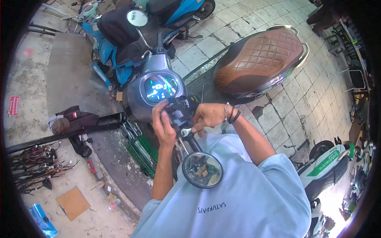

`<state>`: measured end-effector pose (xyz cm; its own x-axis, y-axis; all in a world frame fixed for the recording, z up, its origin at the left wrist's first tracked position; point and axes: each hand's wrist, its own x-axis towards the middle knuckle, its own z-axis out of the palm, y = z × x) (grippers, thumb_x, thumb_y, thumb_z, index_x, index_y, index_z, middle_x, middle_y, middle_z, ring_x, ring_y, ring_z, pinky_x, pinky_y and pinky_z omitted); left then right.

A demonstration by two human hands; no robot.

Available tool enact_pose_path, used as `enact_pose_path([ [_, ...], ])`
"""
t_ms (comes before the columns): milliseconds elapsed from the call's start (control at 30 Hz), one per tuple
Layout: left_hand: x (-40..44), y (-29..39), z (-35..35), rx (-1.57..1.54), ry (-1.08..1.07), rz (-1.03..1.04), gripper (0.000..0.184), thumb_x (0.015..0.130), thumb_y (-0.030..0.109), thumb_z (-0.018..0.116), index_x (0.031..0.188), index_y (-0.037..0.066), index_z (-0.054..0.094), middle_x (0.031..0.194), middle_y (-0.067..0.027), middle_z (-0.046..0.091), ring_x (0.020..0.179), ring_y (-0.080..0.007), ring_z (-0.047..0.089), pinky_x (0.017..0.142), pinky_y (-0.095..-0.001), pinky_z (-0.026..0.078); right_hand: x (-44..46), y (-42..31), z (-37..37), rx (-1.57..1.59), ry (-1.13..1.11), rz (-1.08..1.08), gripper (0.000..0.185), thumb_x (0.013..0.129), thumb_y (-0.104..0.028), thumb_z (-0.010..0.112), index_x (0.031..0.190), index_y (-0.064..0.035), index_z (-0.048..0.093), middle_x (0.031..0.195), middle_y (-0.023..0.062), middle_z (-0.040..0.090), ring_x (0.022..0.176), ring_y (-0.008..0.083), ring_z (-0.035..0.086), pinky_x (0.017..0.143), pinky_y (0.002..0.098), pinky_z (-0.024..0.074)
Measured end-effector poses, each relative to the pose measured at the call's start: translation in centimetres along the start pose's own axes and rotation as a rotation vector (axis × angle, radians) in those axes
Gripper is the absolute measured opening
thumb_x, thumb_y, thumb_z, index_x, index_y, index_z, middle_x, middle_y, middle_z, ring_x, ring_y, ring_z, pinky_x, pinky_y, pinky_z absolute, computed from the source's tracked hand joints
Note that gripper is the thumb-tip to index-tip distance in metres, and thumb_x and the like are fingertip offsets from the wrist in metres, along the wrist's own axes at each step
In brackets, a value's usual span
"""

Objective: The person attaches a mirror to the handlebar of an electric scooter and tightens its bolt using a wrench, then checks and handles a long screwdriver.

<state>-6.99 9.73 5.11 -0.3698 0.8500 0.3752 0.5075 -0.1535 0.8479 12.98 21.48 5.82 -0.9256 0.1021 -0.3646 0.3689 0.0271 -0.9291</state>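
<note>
A scooter with a grey front and a lit digital dashboard (160, 88) stands before me. My left hand (163, 126) has its fingers curled against a black handlebar mount (179, 112), thumb side toward the mirror stem. My right hand (209, 117), wearing dark wristbands, is closed just beside the mount. It grips what looks like a silver wrench (185, 132), whose head sits at the base of the mirror stem; most of its handle is hidden by my fingers. The round mirror (203, 170) hangs close to my light blue shirt (238, 190).
The scooter's brown quilted seat (264, 55) is to the right. A blue scooter (115, 55) is parked ahead on the left. A green toolbox (142, 152) with tools lies low on the left, near wiring bundles (37, 166) and a brown board (73, 203). A white-green scooter (325, 164) stands right.
</note>
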Motion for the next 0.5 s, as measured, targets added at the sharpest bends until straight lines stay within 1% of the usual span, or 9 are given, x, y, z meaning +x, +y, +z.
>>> enact_pose_path([
  [133,0.1,-0.6,0.3,0.023,0.03,0.033,0.029,0.106,0.014,0.047,0.116,-0.004,0.066,0.12,-0.0199,0.066,0.114,-0.0343,0.064,0.102,-0.0436,0.048,0.0,-0.5,-0.2,0.037,-0.007,0.076,0.034,0.097,-0.038,0.075,0.089,-0.0059,0.082,0.075,-0.0001,0.077,0.056,0.0095,0.06,0.051,0.0287,0.0462],
  [200,0.0,-0.7,0.5,0.013,0.07,0.057,0.027,0.105,0.014,0.048,0.112,-0.004,0.066,0.117,-0.0196,0.066,0.111,-0.0345,0.064,0.1,-0.0436,0.048,-0.5,-0.9,0.3,0.042,0.051,0.14,0.036,0.095,-0.037,0.077,0.086,-0.0025,0.082,0.078,0.0047,0.079,0.06,0.0128,0.067,0.059,0.0323,0.053],
  [233,0.0,-0.9,0.5,0.011,0.068,0.058,0.027,0.105,0.014,0.048,0.112,-0.004,0.066,0.117,-0.0196,0.066,0.111,-0.0345,0.064,0.1,-0.0436,0.048,-0.7,-0.8,0.8,0.042,0.053,0.14,0.036,0.095,-0.037,0.077,0.086,-0.0025,0.082,0.078,0.0047,0.079,0.06,0.0128,0.067,0.059,0.0323,0.053],
  [300,0.0,-1.2,0.6,0.019,0.082,0.086,0.026,0.105,0.014,0.048,0.11,-0.004,0.066,0.114,-0.0188,0.067,0.109,-0.0343,0.064,0.099,-0.0436,0.048,-1.3,-0.4,1.9,-0.069,0.206,0.043,0.038,0.096,-0.041,0.076,0.089,-0.0039,0.082,0.067,0.0051,0.072,0.057,0.0128,0.063,0.057,0.0343,0.0502],
  [333,-0.1,-1.2,0.6,0.02,0.077,0.082,0.026,0.105,0.014,0.048,0.11,-0.004,0.066,0.114,-0.0188,0.067,0.109,-0.0343,0.064,0.099,-0.0436,0.048,-1.7,-0.7,2.1,-0.103,0.236,0.03,0.035,0.097,-0.037,0.074,0.094,-0.0037,0.081,0.068,0.0072,0.071,0.058,0.0145,0.064,0.06,0.0361,0.0518],
  [367,0.0,-1.1,0.6,0.017,0.081,0.08,0.025,0.104,0.013,0.049,0.109,-0.004,0.066,0.112,-0.0188,0.067,0.107,-0.0345,0.065,0.098,-0.0432,0.049,-1.5,0.1,2.2,-0.1,0.236,0.032,0.035,0.097,-0.037,0.074,0.094,-0.0037,0.081,0.068,0.0072,0.071,0.058,0.0145,0.064,0.06,0.0361,0.0518],
  [433,0.4,-1.1,0.6,0.017,0.087,0.081,0.024,0.103,0.013,0.049,0.108,-0.004,0.066,0.111,-0.0188,0.067,0.105,-0.0347,0.065,0.097,-0.0428,0.049,-1.2,1.4,2.0,-0.11,0.147,-0.18,0.03,0.099,-0.03,0.07,0.107,-0.0026,0.079,0.076,0.0058,0.074,0.061,0.0139,0.064,0.06,0.0349,0.0518],
  [467,0.6,-1.1,0.4,0.035,0.074,0.084,0.023,0.102,0.013,0.051,0.105,-0.004,0.067,0.108,-0.0179,0.068,0.103,-0.0333,0.066,0.095,-0.0419,0.05,-1.2,1.9,1.6,-0.109,0.144,-0.183,0.03,0.099,-0.03,0.07,0.107,-0.0026,0.079,0.076,0.0058,0.074,0.061,0.0139,0.064,0.06,0.0349,0.0518],
  [500,0.7,-0.8,0.2,0.052,0.059,0.086,0.022,0.101,0.013,0.053,0.103,-0.004,0.067,0.105,-0.0169,0.068,0.101,-0.0319,0.067,0.093,-0.0411,0.051,-1.6,1.3,0.9,-0.029,0.021,-0.134,0.03,0.098,-0.025,0.069,0.114,-0.0017,0.077,0.084,0.0069,0.077,0.064,0.0146,0.067,0.061,0.034,0.0529],
])
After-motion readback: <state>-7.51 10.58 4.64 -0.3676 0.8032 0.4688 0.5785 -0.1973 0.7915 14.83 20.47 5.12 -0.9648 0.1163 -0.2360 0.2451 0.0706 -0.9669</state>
